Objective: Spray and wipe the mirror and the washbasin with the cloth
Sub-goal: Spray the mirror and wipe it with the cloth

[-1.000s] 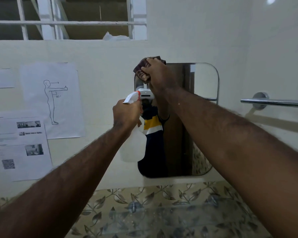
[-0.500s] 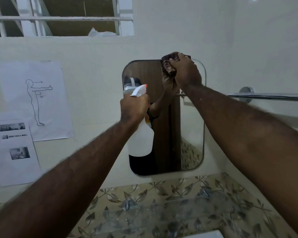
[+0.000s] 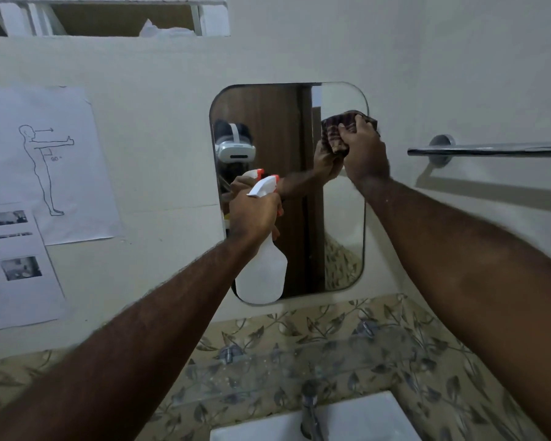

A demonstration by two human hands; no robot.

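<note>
A rounded rectangular mirror (image 3: pixel 277 122) hangs on the pale wall above the washbasin. My right hand (image 3: pixel 365 155) presses a crumpled dark brown cloth (image 3: pixel 333 135) against the mirror's right edge, in its upper half. My left hand (image 3: pixel 255 216) holds a white spray bottle (image 3: pixel 263 275) with a white and red trigger head, upright in front of the mirror's lower left part. The white washbasin (image 3: pixel 363 421) shows at the bottom edge, with a chrome tap (image 3: pixel 309 412) at its back.
A clear glass shelf (image 3: pixel 283 364) juts out below the mirror, in front of leaf-patterned tiles (image 3: pixel 427 377). A chrome towel rail (image 3: pixel 490 150) runs along the wall on the right. Printed paper sheets (image 3: pixel 45 167) are stuck on the wall at left. A barred window opening (image 3: pixel 109 17) sits above.
My right hand has carried the cloth from the mirror's top left across the top and down its right edge. The view has tilted down, bringing the washbasin and tap into sight.
</note>
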